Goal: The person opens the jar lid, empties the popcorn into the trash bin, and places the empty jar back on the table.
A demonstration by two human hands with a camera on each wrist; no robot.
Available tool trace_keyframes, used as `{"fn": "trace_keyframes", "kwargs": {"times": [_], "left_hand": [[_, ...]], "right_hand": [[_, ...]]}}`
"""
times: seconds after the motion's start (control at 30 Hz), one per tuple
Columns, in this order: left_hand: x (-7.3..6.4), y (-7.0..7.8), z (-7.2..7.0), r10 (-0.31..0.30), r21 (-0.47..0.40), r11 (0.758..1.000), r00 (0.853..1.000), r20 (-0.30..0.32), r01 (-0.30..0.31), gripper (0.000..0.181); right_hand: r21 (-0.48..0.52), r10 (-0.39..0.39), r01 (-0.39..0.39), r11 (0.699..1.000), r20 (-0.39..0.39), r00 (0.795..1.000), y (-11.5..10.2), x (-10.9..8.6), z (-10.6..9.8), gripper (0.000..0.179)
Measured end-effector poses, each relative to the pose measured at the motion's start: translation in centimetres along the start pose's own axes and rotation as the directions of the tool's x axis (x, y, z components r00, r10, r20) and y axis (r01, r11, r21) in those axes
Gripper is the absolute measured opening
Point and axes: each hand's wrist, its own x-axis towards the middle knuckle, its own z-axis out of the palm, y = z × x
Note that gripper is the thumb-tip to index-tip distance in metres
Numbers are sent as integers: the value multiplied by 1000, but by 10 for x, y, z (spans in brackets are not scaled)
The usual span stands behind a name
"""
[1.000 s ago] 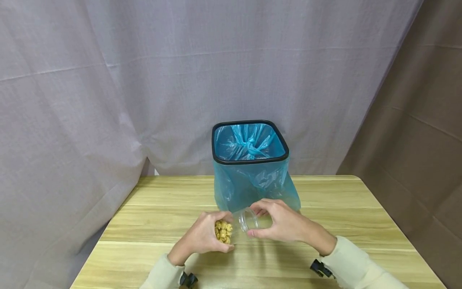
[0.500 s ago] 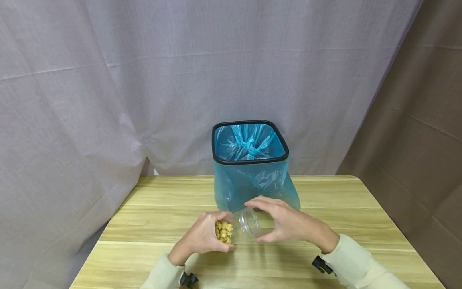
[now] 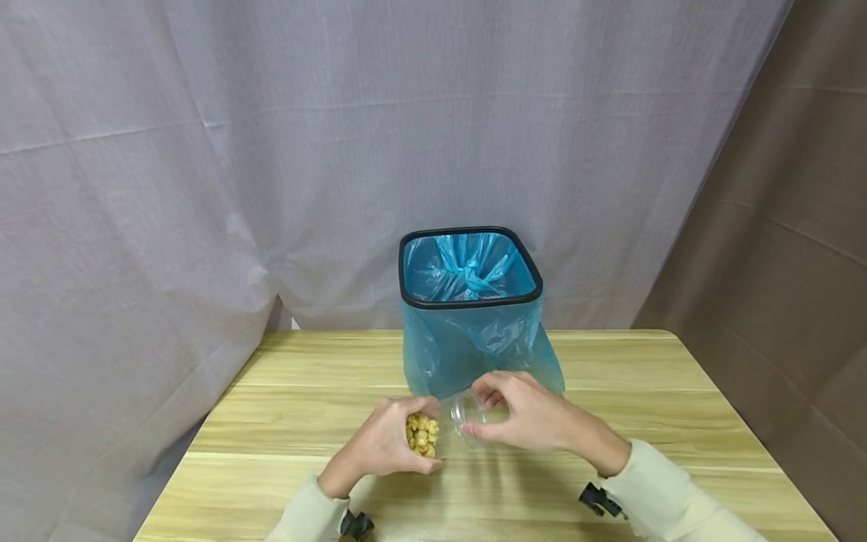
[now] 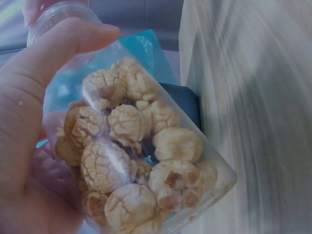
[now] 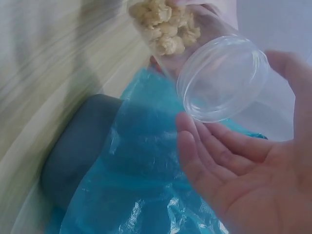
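A clear plastic jar (image 4: 220,181) lies tilted on its side in the air, partly filled with caramel popcorn (image 4: 126,122). My left hand (image 3: 386,443) wraps around its body, thumb along one side near the neck. On the jar's mouth sits a clear round lid (image 5: 224,78), facing to the right in the head view. My right hand (image 3: 531,416) grips the lid's edge between thumb and fingertips. In the right wrist view, its fingers (image 5: 209,151) meet the lid's lower rim and the thumb its opposite side.
Just beyond the hands stands a bin with a black square rim (image 3: 472,305), lined with a knotted blue plastic bag (image 3: 460,346). It rests on a wood-grain table (image 3: 311,376). Grey curtains (image 3: 339,150) hang behind, and a brown one (image 3: 779,248) on the right.
Half a second ago the right fingers and thumb were spread wider around the lid; now they have closed in on it again, turned. The left hand and jar stay nearly still.
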Motion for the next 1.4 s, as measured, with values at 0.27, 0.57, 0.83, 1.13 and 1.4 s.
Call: {"fn": "trace_keyframes", "kwargs": {"times": [0.27,0.57,0.83,1.13,1.4], "left_hand": [[-2,-3,1,38,23,999,999,-4,-38,69],[-2,0,1,27,-7,1000,1000,-1,-27,70],[-1,2,2,9,-13,1000,1000,-2,-10,69],[-4,0,0,-7,-53,999,1000,-5,7,65],[-9,-3,-6,-49,-83,995,999,-10,48,66]], "right_hand": [[-62,-203,202,977,-10,979,5,-3,-3,69],[-27,-98,98,995,-16,995,3,-6,-4,72],[7,-32,32,999,12,999,5,-6,3,64],[8,-70,70,998,-23,997,4,-7,-3,62],[-53,-85,82,995,-48,995,7,-12,-16,60]]}}
